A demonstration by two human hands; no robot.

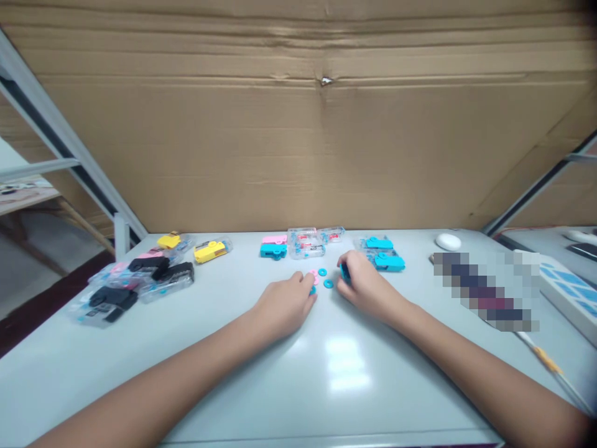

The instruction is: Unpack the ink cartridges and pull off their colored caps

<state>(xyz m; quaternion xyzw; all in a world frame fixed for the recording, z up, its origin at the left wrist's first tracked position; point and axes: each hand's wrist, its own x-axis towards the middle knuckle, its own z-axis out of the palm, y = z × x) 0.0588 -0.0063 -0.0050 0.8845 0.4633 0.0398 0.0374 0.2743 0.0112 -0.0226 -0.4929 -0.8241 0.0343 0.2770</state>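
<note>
from the head view, i see the pale table run down to its near edge low in the frame, with a back edge against the cardboard wall. between the two forearms i have open tabletop, with only a patch of glare on it, and more of it lies left of the left forearm. grey metal struts slant along both sides and bound the reach there.

my left hand rests mid-table, fingertips bent down at a blue ring; i cannot tell whether it pinches that ring or only covers it. my right hand is curled round a blue piece, gripping it. two loose blue rings and some pink rings lie between the hands, nearest the left fingertips.

beyond the hands, clear cases sit near the back edge beside pink and blue parts. blue-topped cases stand just behind the right hand, crowding it on that side. to the left are yellow-topped cases and a heap of black-topped cases. far right, a white rounded object, a pixelated patch and a cord take up room beyond the right forearm
</note>
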